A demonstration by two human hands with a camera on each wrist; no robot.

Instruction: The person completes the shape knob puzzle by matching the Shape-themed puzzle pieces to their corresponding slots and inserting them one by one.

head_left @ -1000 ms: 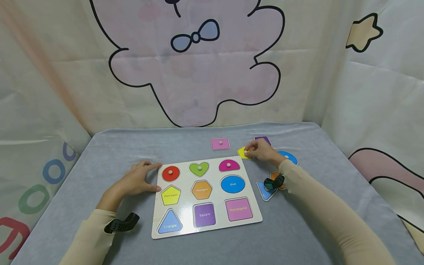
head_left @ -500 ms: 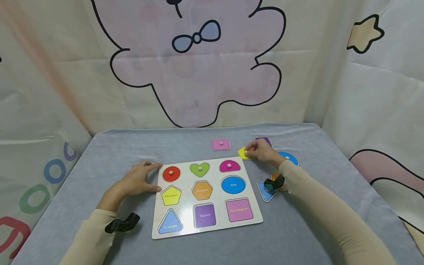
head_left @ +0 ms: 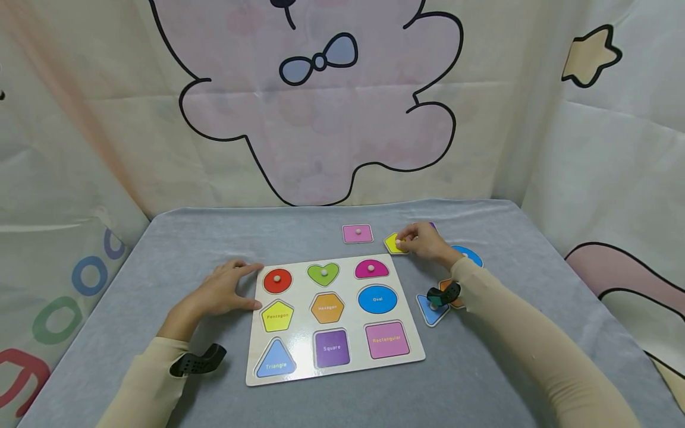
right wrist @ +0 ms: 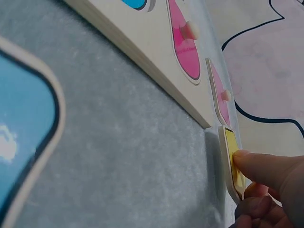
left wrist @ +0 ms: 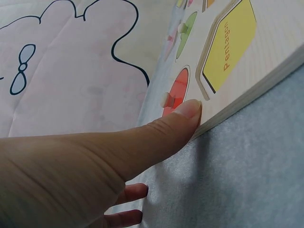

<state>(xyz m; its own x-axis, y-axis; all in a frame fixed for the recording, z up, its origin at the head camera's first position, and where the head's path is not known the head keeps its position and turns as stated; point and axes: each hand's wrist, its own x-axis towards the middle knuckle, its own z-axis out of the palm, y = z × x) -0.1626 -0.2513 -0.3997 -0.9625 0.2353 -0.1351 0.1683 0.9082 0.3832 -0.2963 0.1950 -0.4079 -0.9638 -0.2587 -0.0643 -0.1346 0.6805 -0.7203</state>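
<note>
My right hand (head_left: 425, 244) pinches the knob of a yellow pentagon puzzle piece (head_left: 392, 242) just beyond the board's far right corner. In the right wrist view the thumb covers that knob, and the yellow piece (right wrist: 231, 141) stands tilted over a shadow. A wooden shape puzzle board (head_left: 302, 333) lies in front of me. Its far row holds a red circle (head_left: 270, 284), a green heart (head_left: 316, 274) and a magenta half circle (head_left: 364, 273). At the board's left edge, my left hand (head_left: 219, 289) touches the rim with thumb and index finger spread apart.
Behind the board lies a pink rectangle piece (head_left: 349, 233). A purple square piece (head_left: 434, 227) is mostly hidden behind the right hand. Right of it are a blue oval (head_left: 472, 254), an orange hexagon (head_left: 443, 283) partly covered by the wrist strap, and a blue triangle (head_left: 430, 313).
The right hand and the yellow pentagon have shifted slightly up and away from the board, covering more of the purple square. The left hand holds its place at the edge.
</note>
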